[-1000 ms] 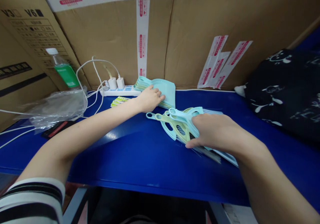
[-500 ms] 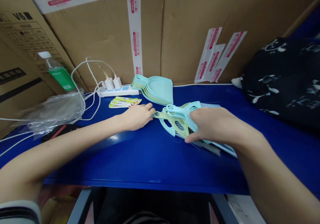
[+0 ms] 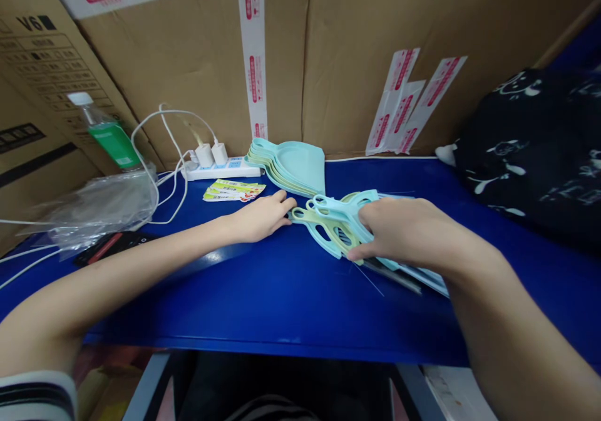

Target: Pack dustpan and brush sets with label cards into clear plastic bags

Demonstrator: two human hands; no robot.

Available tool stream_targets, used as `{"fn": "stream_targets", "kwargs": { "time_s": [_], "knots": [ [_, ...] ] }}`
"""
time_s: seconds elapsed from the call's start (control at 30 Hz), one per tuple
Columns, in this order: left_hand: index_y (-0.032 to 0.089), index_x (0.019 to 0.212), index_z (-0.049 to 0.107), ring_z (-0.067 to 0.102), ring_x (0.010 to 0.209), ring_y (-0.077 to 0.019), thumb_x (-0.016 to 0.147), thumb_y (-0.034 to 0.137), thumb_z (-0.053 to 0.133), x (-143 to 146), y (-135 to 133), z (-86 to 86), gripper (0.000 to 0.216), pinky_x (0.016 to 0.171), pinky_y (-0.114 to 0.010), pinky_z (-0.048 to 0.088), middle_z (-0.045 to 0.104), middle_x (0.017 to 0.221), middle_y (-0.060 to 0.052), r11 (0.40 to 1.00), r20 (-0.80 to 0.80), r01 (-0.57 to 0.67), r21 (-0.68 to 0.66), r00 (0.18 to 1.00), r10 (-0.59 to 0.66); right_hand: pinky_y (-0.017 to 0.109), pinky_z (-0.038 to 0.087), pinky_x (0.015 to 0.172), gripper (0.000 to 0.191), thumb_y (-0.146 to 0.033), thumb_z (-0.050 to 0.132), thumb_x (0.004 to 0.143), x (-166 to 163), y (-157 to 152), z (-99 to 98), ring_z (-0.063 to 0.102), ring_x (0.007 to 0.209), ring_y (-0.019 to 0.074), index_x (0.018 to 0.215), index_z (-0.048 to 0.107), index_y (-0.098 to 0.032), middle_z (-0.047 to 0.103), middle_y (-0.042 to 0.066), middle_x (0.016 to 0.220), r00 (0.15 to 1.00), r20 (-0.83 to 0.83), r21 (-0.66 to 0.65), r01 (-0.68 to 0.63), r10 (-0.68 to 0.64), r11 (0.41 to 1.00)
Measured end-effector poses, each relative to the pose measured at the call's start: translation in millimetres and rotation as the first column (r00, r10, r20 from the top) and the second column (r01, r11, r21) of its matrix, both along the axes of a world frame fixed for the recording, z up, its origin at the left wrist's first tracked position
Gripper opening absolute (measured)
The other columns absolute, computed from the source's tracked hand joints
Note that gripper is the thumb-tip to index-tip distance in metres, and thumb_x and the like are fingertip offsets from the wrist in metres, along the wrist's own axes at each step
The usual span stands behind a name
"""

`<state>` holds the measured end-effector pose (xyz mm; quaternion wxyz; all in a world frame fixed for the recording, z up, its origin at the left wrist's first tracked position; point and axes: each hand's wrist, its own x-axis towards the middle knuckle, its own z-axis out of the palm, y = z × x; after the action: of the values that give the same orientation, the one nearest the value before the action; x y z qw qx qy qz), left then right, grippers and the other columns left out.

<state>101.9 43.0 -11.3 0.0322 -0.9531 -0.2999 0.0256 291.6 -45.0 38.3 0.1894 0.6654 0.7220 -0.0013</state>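
Observation:
A pile of small hand brushes (image 3: 335, 220) with mint and pale green looped handles lies on the blue table (image 3: 282, 296). My right hand (image 3: 404, 233) covers the pile from the right, its fingers curled down around the brush bodies. Thin bristles stick out below it. My left hand (image 3: 260, 217) rests on the table just left of the pile, fingers together, the tips pinching the looped end of a pale green handle. Behind the hands, a stack of mint and green dustpans (image 3: 293, 167) leans by the cardboard wall.
A white power strip (image 3: 220, 169) with chargers and cables, printed cards (image 3: 232, 190), a crumpled plastic bag (image 3: 101, 205) and a green-labelled bottle (image 3: 106, 136) sit at the left. A black patterned cloth (image 3: 530, 145) fills the right. Cardboard boxes (image 3: 188, 64) wall the back.
My left hand came off the dustpan stack and drew back to the brush handles. My right hand stayed on the pile, which shifted slightly.

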Motion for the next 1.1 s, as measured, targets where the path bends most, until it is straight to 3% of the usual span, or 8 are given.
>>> {"fn": "stream_targets", "kwargs": {
  "time_s": [0.3, 0.57, 0.77, 0.93, 1.1],
  "knots": [
    [0.012, 0.139, 0.032, 0.063, 0.092, -0.0237, 0.091, 0.03, 0.055, 5, 4, -3.7, 0.056, 0.082, -0.037, 0.051, 0.053, 0.121, -0.017, 0.993, 0.158, 0.058, -0.098, 0.987, -0.042, 0.027, 0.037, 0.05, 0.024, -0.043, 0.067, 0.076, 1, 1, -1.0, 0.065, 0.07, 0.0238, 0.073, 0.064, -0.019, 0.068, 0.007, 0.072, 1.0, -0.007, 0.028, -0.023, 0.023, 0.999],
    [0.016, 0.116, 0.051, 0.058, 0.102, -0.0189, 0.095, 0.026, 0.048, 9, 13, -5.8, 0.023, 0.086, -0.031, 0.047, 0.059, 0.111, -0.01, 0.961, 0.346, 0.201, -0.19, 0.93, -0.126, 0.028, 0.037, 0.051, 0.028, -0.044, 0.056, 0.084, 3, 1, -4.1, 0.065, 0.07, 0.0235, 0.072, 0.064, -0.02, 0.069, 0.007, 0.073, 0.999, -0.018, 0.046, -0.039, 0.039, 0.998],
    [0.013, 0.107, 0.055, 0.058, 0.094, -0.0186, 0.093, 0.021, 0.05, 3, 15, -2.6, 0.017, 0.08, -0.03, 0.046, 0.063, 0.105, -0.009, 0.976, 0.305, 0.127, -0.175, 0.95, -0.069, 0.028, 0.037, 0.052, 0.029, -0.039, 0.05, 0.086, 4, 3, -7.7, 0.065, 0.074, 0.0251, 0.071, 0.063, -0.019, 0.069, 0.009, 0.077, 1.0, -0.01, 0.065, -0.015, 0.016, 0.998],
    [0.013, 0.114, 0.056, 0.057, 0.093, -0.0221, 0.092, 0.028, 0.053, -4, 15, -1.9, 0.027, 0.084, -0.036, 0.044, 0.064, 0.105, -0.01, 0.995, 0.19, 0.067, -0.074, 0.98, -0.052, 0.028, 0.037, 0.053, 0.026, -0.036, 0.049, 0.086, 2, 3, -6.8, 0.066, 0.076, 0.026, 0.074, 0.064, -0.019, 0.07, 0.01, 0.081, 1.0, -0.021, 0.068, -0.001, 0.003, 0.998],
    [0.014, 0.12, 0.054, 0.059, 0.094, -0.0207, 0.089, 0.022, 0.055, -9, 18, -2.7, 0.031, 0.081, -0.033, 0.046, 0.062, 0.104, -0.01, 0.992, 0.177, 0.087, -0.09, 0.982, -0.07, 0.028, 0.036, 0.05, 0.029, -0.04, 0.047, 0.086, 1, 2, -6.4, 0.065, 0.07, 0.0246, 0.072, 0.064, -0.02, 0.07, 0.009, 0.079, 0.999, -0.001, 0.062, 0.035, -0.035, 0.997]
  ]
}}
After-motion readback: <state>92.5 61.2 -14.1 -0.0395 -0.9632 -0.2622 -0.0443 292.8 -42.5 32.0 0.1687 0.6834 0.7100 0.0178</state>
